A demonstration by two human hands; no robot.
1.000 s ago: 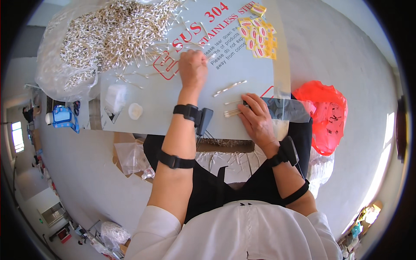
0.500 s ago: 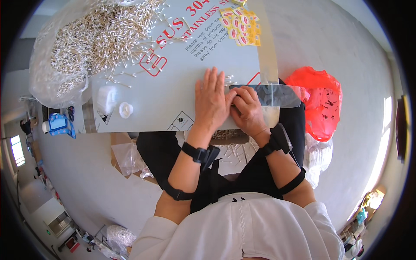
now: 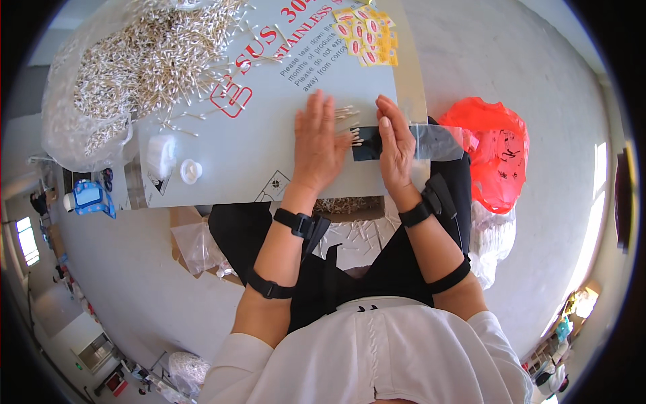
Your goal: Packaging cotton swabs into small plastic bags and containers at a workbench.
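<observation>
My left hand [image 3: 319, 145] lies palm down on the grey sheet-covered table, fingers stretched out, holding nothing I can see. Several cotton swabs [image 3: 357, 137] poke out beside its thumb side, and a few more swabs [image 3: 346, 112] lie just beyond. Across from it, my right hand [image 3: 397, 149] rests on its edge with straight fingers, over a flat plastic bag. This bag has a dark end [image 3: 365, 149] toward the left hand, and its clear part [image 3: 441, 143] sticks out past the table's right edge. The bag's middle is hidden under the right hand.
A large clear bag [image 3: 52, 128] spills a heap of cotton swabs [image 3: 145, 64] at far left. Yellow-and-white packets [image 3: 367, 37] lie far right. A small white round container [image 3: 191, 171] stands near left. A red plastic bag [image 3: 501, 151] hangs beyond the right edge.
My hands have drawn apart. The right one has let go of the bag's end and straightened its fingers; the left has shifted slightly left, and more swabs show between them.
</observation>
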